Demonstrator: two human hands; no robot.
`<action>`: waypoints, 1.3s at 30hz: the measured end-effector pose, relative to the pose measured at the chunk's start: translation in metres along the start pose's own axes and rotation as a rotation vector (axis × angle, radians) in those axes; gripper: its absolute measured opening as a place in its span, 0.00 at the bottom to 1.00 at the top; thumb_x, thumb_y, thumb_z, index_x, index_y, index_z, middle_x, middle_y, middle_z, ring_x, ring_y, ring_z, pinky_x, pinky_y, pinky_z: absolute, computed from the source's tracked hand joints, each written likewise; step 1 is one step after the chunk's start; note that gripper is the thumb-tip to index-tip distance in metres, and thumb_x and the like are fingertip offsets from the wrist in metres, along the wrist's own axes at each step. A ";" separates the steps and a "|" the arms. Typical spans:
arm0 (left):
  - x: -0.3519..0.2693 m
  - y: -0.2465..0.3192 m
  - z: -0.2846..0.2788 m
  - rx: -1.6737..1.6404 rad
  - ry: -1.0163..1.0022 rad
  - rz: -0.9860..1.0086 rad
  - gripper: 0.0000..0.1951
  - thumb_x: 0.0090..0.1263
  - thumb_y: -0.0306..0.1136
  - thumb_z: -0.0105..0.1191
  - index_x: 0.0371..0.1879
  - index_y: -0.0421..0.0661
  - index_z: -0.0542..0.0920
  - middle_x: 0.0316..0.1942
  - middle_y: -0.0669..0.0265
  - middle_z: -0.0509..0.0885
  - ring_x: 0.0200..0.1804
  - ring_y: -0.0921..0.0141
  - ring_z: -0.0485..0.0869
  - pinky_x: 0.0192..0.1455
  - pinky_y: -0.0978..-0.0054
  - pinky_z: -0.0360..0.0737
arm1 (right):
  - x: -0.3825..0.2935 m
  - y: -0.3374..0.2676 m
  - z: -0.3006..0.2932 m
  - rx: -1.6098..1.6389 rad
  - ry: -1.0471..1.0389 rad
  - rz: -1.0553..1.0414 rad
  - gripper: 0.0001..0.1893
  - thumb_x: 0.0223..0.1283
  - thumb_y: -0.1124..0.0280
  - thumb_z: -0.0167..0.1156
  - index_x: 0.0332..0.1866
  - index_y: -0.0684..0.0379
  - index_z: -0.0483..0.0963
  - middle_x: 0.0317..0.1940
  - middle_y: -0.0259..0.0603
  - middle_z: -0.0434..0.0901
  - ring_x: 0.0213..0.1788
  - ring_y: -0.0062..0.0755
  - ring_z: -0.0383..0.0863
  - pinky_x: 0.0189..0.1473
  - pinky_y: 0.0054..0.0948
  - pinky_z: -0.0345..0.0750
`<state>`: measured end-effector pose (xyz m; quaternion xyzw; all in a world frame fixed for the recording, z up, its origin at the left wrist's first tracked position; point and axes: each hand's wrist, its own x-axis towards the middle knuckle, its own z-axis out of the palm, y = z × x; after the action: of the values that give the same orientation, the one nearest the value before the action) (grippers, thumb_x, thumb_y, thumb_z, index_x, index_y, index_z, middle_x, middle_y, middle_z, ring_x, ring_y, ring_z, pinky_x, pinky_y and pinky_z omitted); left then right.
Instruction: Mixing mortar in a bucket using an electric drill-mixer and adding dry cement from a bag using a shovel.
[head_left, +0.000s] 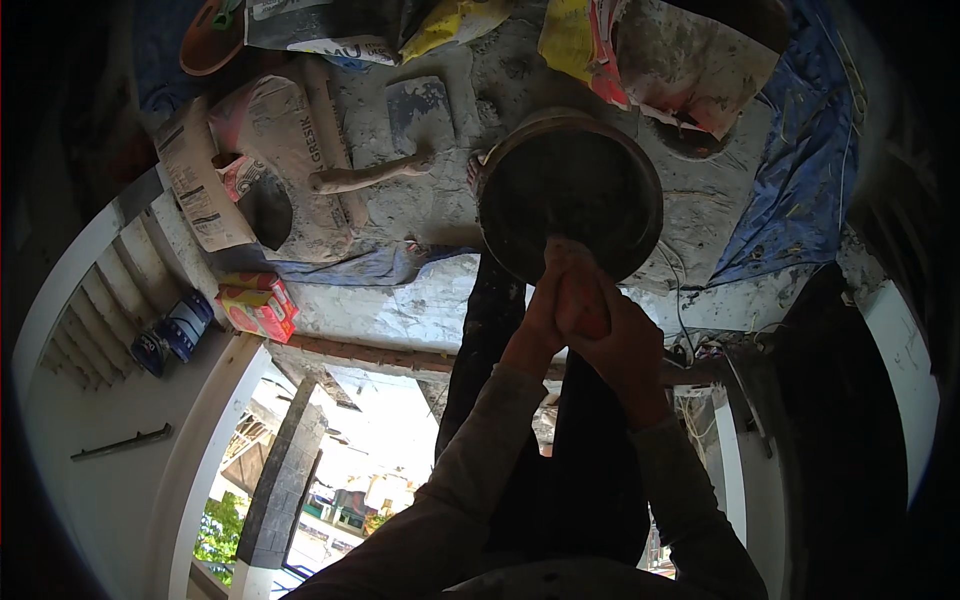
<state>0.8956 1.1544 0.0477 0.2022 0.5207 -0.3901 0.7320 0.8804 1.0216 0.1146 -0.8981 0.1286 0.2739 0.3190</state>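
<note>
Both my hands are close together around a tool with a dull red body (583, 304), just over the near rim of a round bucket (651, 184). My left hand (538, 315) wraps its left side. On the other side, my right hand (626, 337) grips it. The front end of the tool points down into the bucket, where shadow hides its tip. Dark contents fill the bucket, too dim to make out. A bare foot (473, 171) rests against the bucket's left side.
Left of the bucket lies a hoe with a flat blade (420, 112) and wooden handle (367, 176). Beyond it are an opened paper cement bag (281, 131) and red-yellow boxes (259, 306). Another torn bag (690, 64), a blue tarp (806, 142) and a cable (679, 300) are at right.
</note>
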 end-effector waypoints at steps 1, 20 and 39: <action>0.000 0.000 -0.001 0.002 0.001 0.003 0.25 0.71 0.52 0.54 0.59 0.46 0.74 0.51 0.61 0.82 0.53 0.66 0.83 0.57 0.66 0.83 | 0.001 -0.001 -0.002 0.001 -0.022 0.007 0.50 0.34 0.45 0.78 0.68 0.56 0.70 0.34 0.44 0.84 0.35 0.41 0.88 0.35 0.37 0.84; 0.013 0.000 -0.002 0.074 -0.034 -0.028 0.18 0.72 0.46 0.57 0.54 0.49 0.78 0.48 0.67 0.82 0.51 0.72 0.83 0.56 0.71 0.82 | -0.003 -0.002 0.001 0.247 -0.030 0.180 0.45 0.38 0.49 0.77 0.66 0.56 0.71 0.44 0.47 0.86 0.43 0.46 0.88 0.43 0.39 0.85; 0.023 0.010 -0.028 -0.156 -0.189 -0.035 0.27 0.75 0.54 0.45 0.60 0.42 0.75 0.53 0.58 0.82 0.53 0.63 0.83 0.56 0.64 0.84 | 0.033 -0.010 -0.005 -0.124 -0.161 -0.061 0.52 0.32 0.37 0.76 0.67 0.53 0.71 0.33 0.42 0.85 0.32 0.39 0.88 0.32 0.37 0.83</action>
<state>0.8900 1.1719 0.0150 0.0981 0.4816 -0.3783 0.7844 0.9135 1.0247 0.1037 -0.8948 0.0581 0.3427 0.2801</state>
